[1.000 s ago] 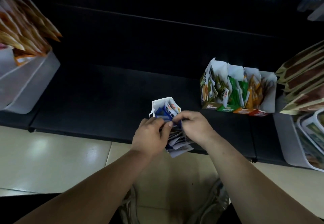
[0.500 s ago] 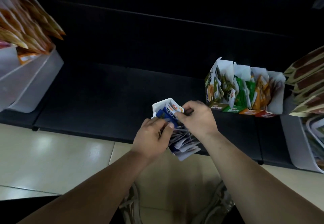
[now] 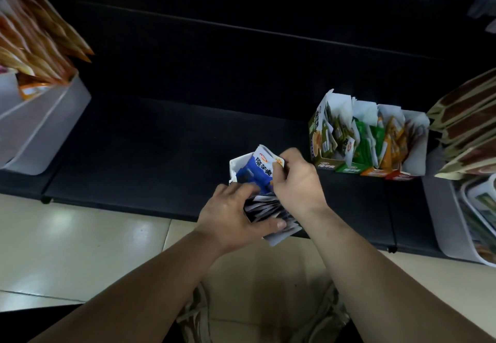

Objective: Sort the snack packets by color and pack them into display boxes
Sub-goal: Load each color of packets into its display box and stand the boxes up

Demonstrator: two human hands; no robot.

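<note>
Right hand (image 3: 298,184) pinches the top edge of a blue packet (image 3: 257,171) standing in an open white display box (image 3: 235,164) just ahead of both hands; left hand (image 3: 230,219) is curled round a fanned stack of packets (image 3: 265,207) at the box's near end, thumb across the bottom, can't tell if the stack sits inside the box. Right of the right hand: row of four display boxes (image 3: 349,167), olive, green, orange and red packets, one colour each. All on a black shelf (image 3: 161,141), with a white bin (image 3: 48,128) of orange packets (image 3: 40,47) far left of the left hand, pale tiled floor (image 3: 80,248) below
</note>
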